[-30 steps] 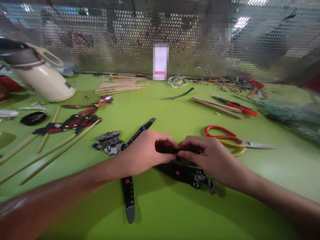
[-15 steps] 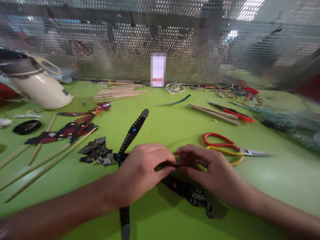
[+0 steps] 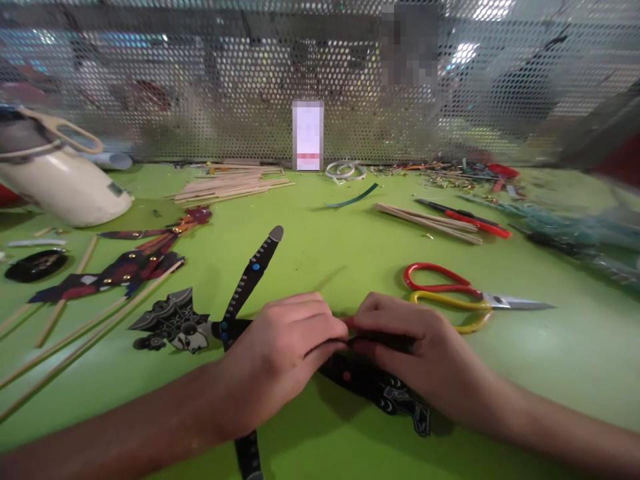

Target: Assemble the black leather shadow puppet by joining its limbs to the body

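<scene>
A black jointed shadow puppet (image 3: 357,381) lies across the table in front of me, its pale face and patterned headdress to the left. One arm with a blue fastener points up and away from me, the other toward me. My left hand (image 3: 290,353) covers the body and pinches a dark part of the puppet between thumb and fingers. Thumb and fingers of my right hand (image 3: 415,340) close on a dark strip-like part of it, fingertips almost meeting the left ones. Below the hands, a leg with a red fastener shows. The exact pinched spot is hidden.
Red-and-yellow-handled scissors (image 3: 445,293) lie right of my right hand. A second puppet (image 3: 135,267) with sticks rests left. Farther back are wooden sticks (image 3: 230,185), more sticks (image 3: 425,223), pens (image 3: 475,223), a lit phone (image 3: 308,137) and a cream jug (image 3: 75,190).
My right fingers have closed in around the dark part, where a gap showed before. The puppet's head and upper arm have shifted slightly left in view, as the camera has turned a little.
</scene>
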`<state>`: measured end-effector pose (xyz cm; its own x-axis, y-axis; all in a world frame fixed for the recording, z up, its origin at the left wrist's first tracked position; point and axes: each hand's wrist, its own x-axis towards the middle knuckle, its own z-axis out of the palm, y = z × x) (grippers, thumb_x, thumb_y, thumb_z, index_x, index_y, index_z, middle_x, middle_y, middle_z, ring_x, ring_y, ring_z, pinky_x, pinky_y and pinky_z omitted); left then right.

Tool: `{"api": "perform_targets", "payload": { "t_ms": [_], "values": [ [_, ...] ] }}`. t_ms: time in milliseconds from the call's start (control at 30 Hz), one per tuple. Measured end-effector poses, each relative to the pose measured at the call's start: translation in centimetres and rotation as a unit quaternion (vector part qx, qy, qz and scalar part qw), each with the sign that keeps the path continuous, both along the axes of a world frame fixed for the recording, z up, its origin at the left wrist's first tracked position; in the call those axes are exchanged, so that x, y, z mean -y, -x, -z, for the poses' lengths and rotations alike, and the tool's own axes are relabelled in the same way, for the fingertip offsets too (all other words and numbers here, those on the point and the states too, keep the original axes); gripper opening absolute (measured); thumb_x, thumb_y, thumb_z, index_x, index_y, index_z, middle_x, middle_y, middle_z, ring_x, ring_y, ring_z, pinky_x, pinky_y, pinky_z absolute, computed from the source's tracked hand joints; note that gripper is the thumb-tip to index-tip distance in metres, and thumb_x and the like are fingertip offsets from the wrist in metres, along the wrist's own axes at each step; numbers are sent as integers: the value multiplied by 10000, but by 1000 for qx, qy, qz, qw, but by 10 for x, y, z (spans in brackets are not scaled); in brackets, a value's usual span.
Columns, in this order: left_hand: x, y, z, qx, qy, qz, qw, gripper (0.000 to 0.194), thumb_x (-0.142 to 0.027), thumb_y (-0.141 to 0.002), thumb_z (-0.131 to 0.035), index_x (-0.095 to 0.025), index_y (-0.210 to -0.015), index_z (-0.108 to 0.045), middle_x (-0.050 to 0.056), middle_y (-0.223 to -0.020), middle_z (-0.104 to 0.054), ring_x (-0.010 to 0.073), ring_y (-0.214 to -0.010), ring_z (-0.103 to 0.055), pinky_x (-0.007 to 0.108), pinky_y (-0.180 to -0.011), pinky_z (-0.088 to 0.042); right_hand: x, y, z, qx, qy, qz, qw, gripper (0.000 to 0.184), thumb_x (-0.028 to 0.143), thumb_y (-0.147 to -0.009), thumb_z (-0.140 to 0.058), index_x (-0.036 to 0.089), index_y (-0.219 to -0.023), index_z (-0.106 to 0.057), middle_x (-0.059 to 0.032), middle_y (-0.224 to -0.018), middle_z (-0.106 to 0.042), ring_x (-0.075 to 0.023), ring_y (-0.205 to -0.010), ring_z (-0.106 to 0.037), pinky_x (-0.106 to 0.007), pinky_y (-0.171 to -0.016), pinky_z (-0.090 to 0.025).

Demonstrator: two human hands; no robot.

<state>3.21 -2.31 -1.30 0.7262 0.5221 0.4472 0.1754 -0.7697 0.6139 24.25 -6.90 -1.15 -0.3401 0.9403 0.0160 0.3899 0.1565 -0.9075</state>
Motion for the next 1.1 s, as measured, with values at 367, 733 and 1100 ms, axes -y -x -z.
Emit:
{"api": "perform_targets", "payload": {
  "t_ms": [367, 733, 1100],
  "values": [
    [-3, -1, 2, 13, 71, -30, 997, 84, -59, -897, -648, -120, -911, -704, 43, -827, -667, 134, -754, -607, 252, -696, -474, -4, -3, -1, 11, 19, 1, 1000, 288, 129, -900, -623, 286, -1097, -763, -3, -905, -664, -133, -857, -645, -241, -753, -500],
    [-4, -1, 3, 0, 52, -33, 998, 81, -76, -910, -643, -122, -933, -706, 46, -836, -671, 142, -766, -602, 261, -711, -473, -2, -3, 2, 1, 42, 53, 998, 285, 137, -849, -635, 234, -1097, -738, -23, -941, -722, -167, -870, -690, -283, -772, -560],
    [-7, 1, 2, -9, 34, -19, 999, 94, -89, -935, -617, -122, -941, -704, 47, -835, -672, 140, -768, -597, 259, -713, -466, -2, -2, 2, 7, 25, 61, 998, 160, 126, -837, -654, 205, -950, -735, -11, -921, -718, -147, -857, -682, -260, -761, -544]
  ]
}}
